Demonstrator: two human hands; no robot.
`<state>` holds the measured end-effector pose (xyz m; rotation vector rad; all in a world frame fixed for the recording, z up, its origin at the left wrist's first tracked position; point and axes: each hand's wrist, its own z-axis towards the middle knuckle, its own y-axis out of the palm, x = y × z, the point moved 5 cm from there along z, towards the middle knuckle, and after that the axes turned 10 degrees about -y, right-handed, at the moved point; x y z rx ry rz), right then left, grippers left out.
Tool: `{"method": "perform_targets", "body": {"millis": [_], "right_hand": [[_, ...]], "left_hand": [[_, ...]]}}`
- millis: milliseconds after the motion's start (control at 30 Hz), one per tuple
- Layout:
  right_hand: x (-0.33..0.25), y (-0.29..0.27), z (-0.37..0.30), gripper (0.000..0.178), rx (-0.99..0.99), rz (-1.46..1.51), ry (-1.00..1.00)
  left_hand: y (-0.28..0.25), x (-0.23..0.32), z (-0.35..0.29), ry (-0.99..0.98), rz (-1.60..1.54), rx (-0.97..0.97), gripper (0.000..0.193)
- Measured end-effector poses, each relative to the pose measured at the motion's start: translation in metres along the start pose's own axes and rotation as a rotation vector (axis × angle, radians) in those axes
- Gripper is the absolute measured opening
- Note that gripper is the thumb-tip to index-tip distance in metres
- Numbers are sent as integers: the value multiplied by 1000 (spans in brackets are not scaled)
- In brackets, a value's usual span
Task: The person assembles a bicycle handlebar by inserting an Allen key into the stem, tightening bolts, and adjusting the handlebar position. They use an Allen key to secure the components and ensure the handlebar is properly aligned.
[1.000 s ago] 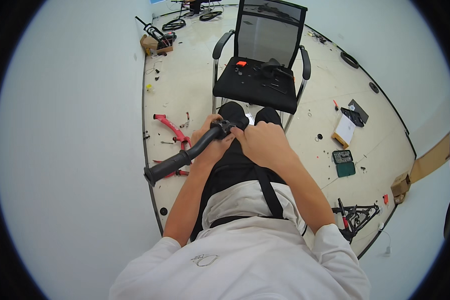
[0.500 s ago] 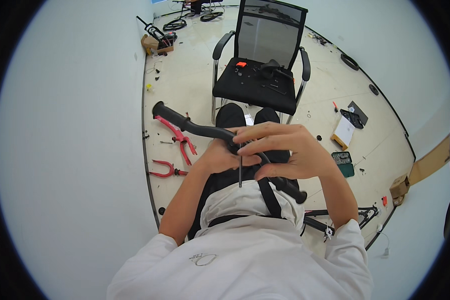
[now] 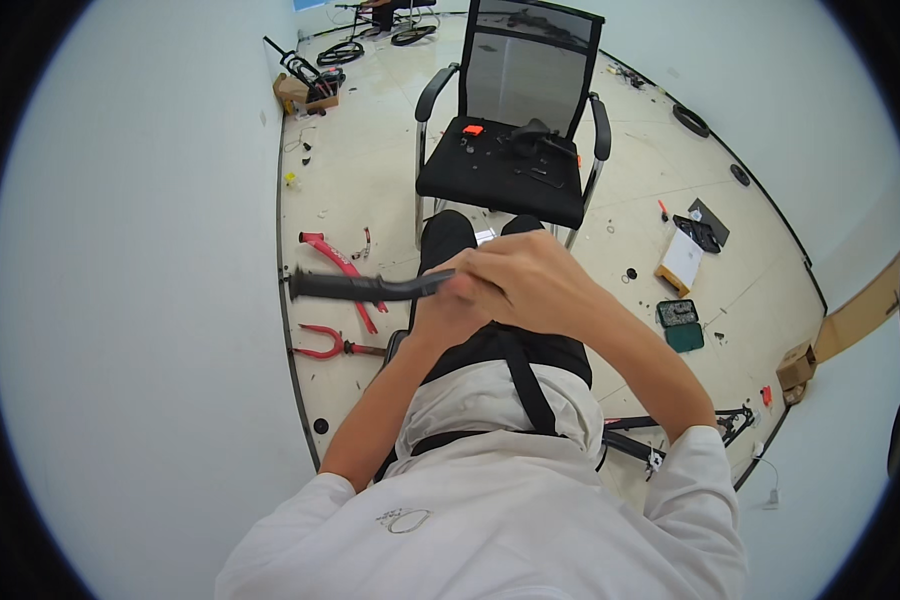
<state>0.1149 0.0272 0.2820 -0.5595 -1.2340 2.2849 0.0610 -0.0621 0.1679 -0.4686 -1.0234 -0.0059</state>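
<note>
A black bicycle handlebar with a dark grip on its left end is held over my lap. Its bent left half shows; its middle and right half are hidden by my hands. My left hand is closed round the middle of the bar. Over it lies my right hand, fingers curled down against the left hand and the bar. What those fingers hold is out of sight. The thin metal rod seen a moment earlier at the bar's middle does not show now.
Ahead stands a black mesh chair with small parts and tools on its seat. A pink-red frame piece and a red fork lie on the floor at left. A green case of small parts and a bike frame lie at right.
The bar's left end has swung down and nearer me. My right hand has gone from spread fingers to curled over the bar's middle, and the rod has gone from sight.
</note>
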Motion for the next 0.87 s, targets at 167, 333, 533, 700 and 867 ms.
{"method": "perform_targets", "body": {"millis": [167,333,533,700,867], "right_hand": [[22,30,12,28,10,-71,129],[17,17,18,30,129,287,156],[14,24,25,27,197,598,233],[16,28,24,24,187,667,259],[-7,18,21,15,158,570,42]], "left_hand": [[5,-19,-2,-21,136,207,18],[-9,2,3,-12,18,129,20],[3,3,1,49,-217,20,24],[6,0,-4,78,-134,-65,27],[7,-10,-12,108,-178,-122,40]]}}
